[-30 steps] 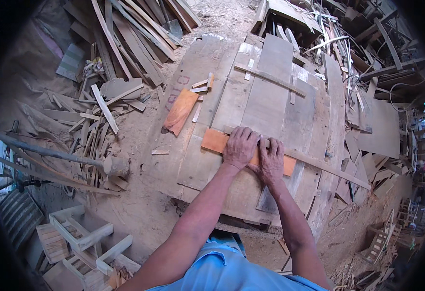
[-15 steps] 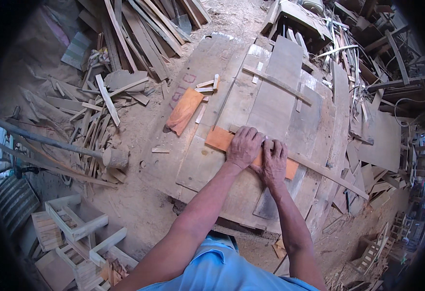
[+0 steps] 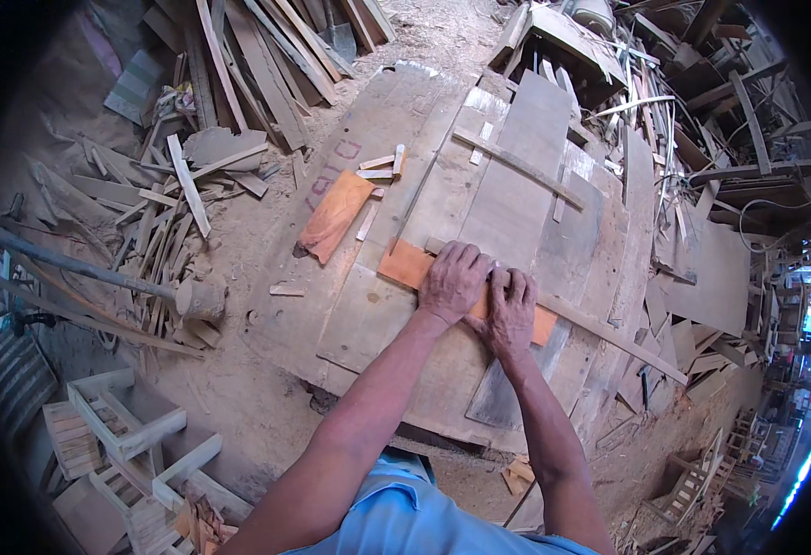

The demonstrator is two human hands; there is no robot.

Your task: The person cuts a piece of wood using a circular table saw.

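A flat orange-brown wooden board (image 3: 406, 265) lies across the worktable, its far edge along a long thin wooden strip (image 3: 614, 339). Both hands are closed over the middle of the board, side by side. The curled fingers of my left hand (image 3: 455, 283) reach over its far edge. Just to the right, my right hand (image 3: 509, 313) grips the board with bent fingers, its thumb towards the near edge. Something small and pale shows between the fingertips, too small to name. A second orange-brown board (image 3: 338, 215) rests farther left, beside short wood offcuts (image 3: 385, 167).
Another wooden strip (image 3: 519, 168) lies across the far part of the worktable (image 3: 285, 338). Scrap wood is heaped at left (image 3: 151, 208) and far right. A mallet-like block on a rod (image 3: 200, 301) juts in from the left. Unpainted wooden frames (image 3: 128, 430) stand at lower left.
The whole view has shifted slightly, so the table and things appear a little farther left. Both hands stay closed on the board in nearly the same place.
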